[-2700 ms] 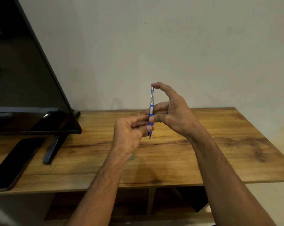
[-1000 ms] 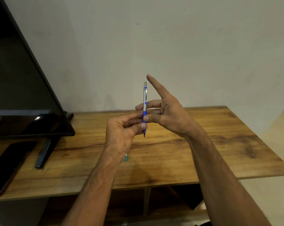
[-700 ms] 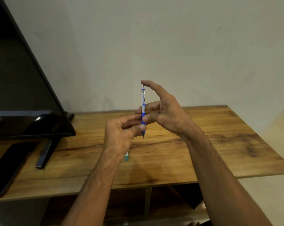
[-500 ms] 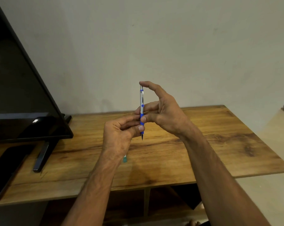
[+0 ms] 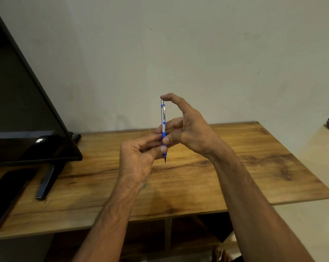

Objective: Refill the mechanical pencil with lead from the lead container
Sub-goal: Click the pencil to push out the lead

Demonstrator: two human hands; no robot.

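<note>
A blue and silver mechanical pencil stands upright above the wooden table, tip pointing down. My left hand pinches its blue grip low down between thumb and fingers. My right hand holds the barrel with the middle fingers, and its index fingertip rests on the pencil's top button. A small teal piece, which may be the lead container, peeks out on the table beneath my left wrist, mostly hidden.
A dark TV screen on a black stand fills the left side. A black phone lies flat at the table's left front. A plain wall stands behind. Open shelf space shows under the table.
A second ago my right index finger was lifted off the pencil's top; it has come down onto the button and stays there. The pencil and left hand have barely moved.
</note>
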